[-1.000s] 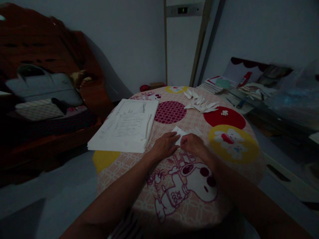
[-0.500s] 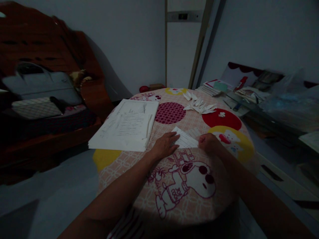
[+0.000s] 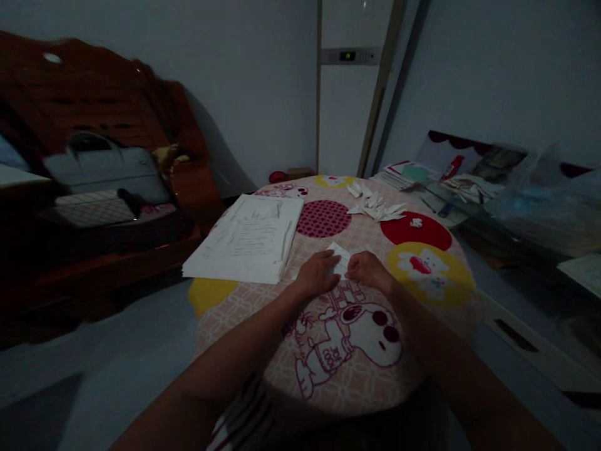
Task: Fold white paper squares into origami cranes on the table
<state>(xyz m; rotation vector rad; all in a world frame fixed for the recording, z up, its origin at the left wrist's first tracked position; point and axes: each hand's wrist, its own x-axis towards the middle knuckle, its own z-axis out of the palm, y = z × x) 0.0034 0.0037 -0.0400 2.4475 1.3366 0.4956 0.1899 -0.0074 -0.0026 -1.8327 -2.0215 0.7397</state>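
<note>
On the patterned cloth of the round table, a small piece of lined paper [image 3: 339, 255] lies between my hands. My left hand [image 3: 319, 274] rests on its left side with fingers apart, pressing it flat. My right hand [image 3: 369, 269] is closed in a pinch at the paper's right part and covers that edge. To the left sits a stack of written sheets [image 3: 244, 250]. Beyond my hands lies a loose pile of folded white paper pieces [image 3: 375, 207], with a small crumpled bit of paper [image 3: 416, 222] on the red circle.
A glass side table [image 3: 464, 216] on the right bears papers and a plastic bag [image 3: 544, 200]. Left of the table stands a wooden bench [image 3: 103, 75] with a grey bag [image 3: 113, 169] and a quilted pouch [image 3: 96, 208]. A tall white cabinet unit [image 3: 350, 113] stands behind.
My right hand has moved left, close to my left hand, bringing the paper's right side over. Less of the paper shows now. The view has shifted slightly.
</note>
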